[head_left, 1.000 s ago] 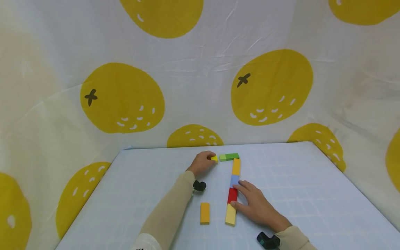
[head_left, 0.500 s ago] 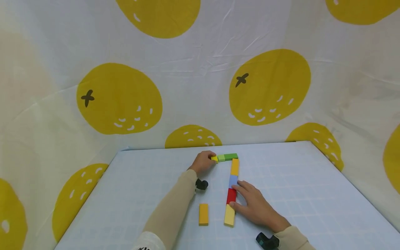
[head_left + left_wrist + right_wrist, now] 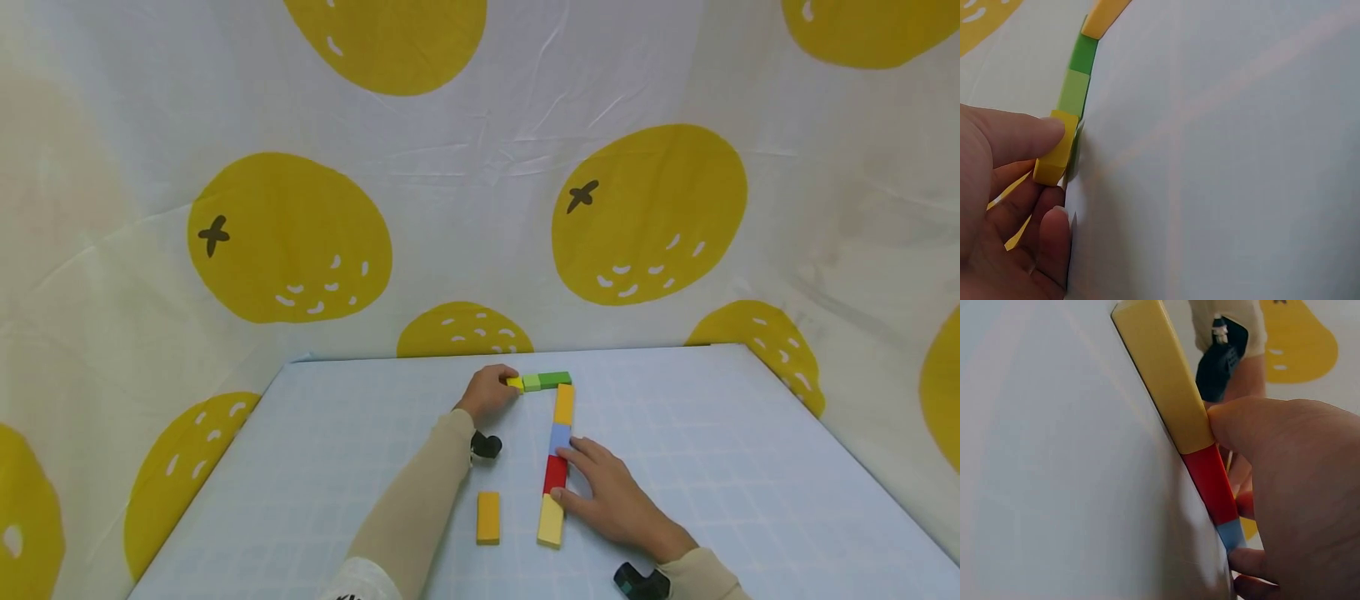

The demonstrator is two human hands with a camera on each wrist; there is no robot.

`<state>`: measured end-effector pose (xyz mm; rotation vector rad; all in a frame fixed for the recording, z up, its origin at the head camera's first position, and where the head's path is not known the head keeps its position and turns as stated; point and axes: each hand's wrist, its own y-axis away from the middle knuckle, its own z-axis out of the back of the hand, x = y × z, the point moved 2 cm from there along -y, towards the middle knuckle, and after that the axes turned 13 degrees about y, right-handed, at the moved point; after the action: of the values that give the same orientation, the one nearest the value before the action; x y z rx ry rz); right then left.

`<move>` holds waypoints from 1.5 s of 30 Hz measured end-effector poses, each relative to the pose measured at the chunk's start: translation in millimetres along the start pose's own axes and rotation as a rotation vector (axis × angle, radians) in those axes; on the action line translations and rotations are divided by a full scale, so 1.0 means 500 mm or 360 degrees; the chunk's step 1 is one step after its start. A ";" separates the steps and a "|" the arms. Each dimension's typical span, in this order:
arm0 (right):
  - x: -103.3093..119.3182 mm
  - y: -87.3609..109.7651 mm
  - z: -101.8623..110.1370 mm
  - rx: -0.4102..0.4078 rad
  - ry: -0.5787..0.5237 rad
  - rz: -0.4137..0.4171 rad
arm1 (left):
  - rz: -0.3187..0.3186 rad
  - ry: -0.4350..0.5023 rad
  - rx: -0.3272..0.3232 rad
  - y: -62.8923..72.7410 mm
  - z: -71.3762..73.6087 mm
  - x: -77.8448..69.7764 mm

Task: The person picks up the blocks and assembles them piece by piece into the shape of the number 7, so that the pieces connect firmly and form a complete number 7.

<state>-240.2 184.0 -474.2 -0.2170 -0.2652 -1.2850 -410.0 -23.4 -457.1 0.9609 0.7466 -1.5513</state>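
In the head view, my left hand (image 3: pixel 487 393) pinches a yellow block (image 3: pixel 1059 147) between thumb and fingers at the far side of the table. Its end meets a light green block (image 3: pixel 1074 92), which adjoins a darker green block (image 3: pixel 555 380). From the green block's right end, a column runs toward me: an orange block (image 3: pixel 564 403), a blue block (image 3: pixel 560 437), a red block (image 3: pixel 1210 481) and a pale yellow block (image 3: pixel 1163 375). My right hand (image 3: pixel 618 504) rests along the column's right side, thumb near the red and pale yellow joint, fingertips at the blue block.
A loose orange block (image 3: pixel 488 518) lies left of the column, close to my left forearm. The table (image 3: pixel 750 467) has a pale checked cover. A white curtain with yellow fruit prints (image 3: pixel 480 208) hangs behind and around it.
The gap between the yellow block and the light green block has closed, as my left hand has moved slightly right. My right hand stays in place by the column.
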 end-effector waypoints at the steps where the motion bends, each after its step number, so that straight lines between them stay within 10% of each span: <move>1: 0.000 0.001 0.000 0.0001 0.0001 -0.0002 | 0.0000 0.0003 0.0000 0.000 0.000 0.001; 45: -0.001 0.001 0.001 -0.0042 0.0016 0.0026 | 0.0018 0.0054 -0.0053 0.007 0.000 0.014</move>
<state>-239.9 184.6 -473.7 -0.2346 -0.2379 -1.2739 -406.9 -27.7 -463.2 0.9675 0.7876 -1.5113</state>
